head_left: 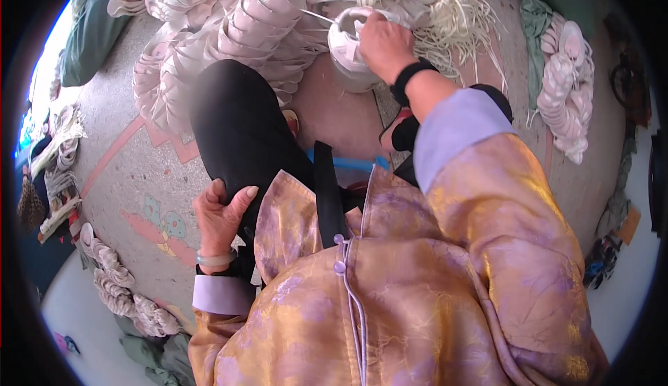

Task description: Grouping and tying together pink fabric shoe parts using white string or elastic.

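Note:
My right hand (387, 43) reaches forward to a small round white tub-like container (348, 55) on the floor between my feet. Its fingers are closed and dip over the rim, so what they grip is hidden. A thin white strip (317, 16) sticks out from the container's left side. My left hand (221, 217) lies against my left thigh, thumb held apart from the fingers, nothing seen in it; its fingertips are partly hidden. Left of the container lie thick coils of pale, flat braided strip (261, 20), stacked in overlapping folds.
Loose cream strands (459, 20) spread behind and right of the container. Another pale braid bundle (567, 83) lies at the right beside green cloth (536, 20). More braid (115, 281) lies at the lower left. A dark green bag-like thing (97, 41) is at the far left.

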### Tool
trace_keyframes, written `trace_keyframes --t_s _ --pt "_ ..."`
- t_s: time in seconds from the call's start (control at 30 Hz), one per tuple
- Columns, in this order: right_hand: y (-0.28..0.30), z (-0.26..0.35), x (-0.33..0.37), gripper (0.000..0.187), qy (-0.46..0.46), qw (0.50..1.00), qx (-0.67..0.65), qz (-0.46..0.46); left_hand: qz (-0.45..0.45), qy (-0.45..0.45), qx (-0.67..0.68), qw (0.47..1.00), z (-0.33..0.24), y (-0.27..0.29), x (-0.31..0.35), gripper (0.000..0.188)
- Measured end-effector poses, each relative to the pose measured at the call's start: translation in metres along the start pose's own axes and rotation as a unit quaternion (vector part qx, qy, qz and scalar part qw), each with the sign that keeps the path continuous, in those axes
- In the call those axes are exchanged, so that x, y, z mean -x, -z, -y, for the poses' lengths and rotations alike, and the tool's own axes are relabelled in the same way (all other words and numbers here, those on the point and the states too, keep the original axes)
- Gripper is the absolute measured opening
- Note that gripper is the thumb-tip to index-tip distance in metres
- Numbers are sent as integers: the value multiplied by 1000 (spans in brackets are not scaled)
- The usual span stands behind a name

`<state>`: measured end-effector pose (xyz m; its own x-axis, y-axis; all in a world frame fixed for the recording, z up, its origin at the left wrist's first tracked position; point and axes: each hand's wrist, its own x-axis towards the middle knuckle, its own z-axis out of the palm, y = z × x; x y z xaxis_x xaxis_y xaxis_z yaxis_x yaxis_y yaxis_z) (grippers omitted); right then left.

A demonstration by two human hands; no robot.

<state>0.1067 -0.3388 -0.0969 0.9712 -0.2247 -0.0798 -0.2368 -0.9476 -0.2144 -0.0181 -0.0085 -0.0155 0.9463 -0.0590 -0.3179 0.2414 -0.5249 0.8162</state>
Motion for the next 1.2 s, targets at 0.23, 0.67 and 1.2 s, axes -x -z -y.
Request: trace_keyframes --t_s 0.23,0.67,1.2 --pt "10 -6 -1 51 -60 997 -51 22 -6 -65 -32 997 6 -5 -5 55" --pt "35 -40 -18 17 321 946 21 38 -7 -54 -66 996 9 4 -6 61" --pt "15 -58 -32 20 427 899 97 -12 22 -29 -30 999 -3 2 -12 58"
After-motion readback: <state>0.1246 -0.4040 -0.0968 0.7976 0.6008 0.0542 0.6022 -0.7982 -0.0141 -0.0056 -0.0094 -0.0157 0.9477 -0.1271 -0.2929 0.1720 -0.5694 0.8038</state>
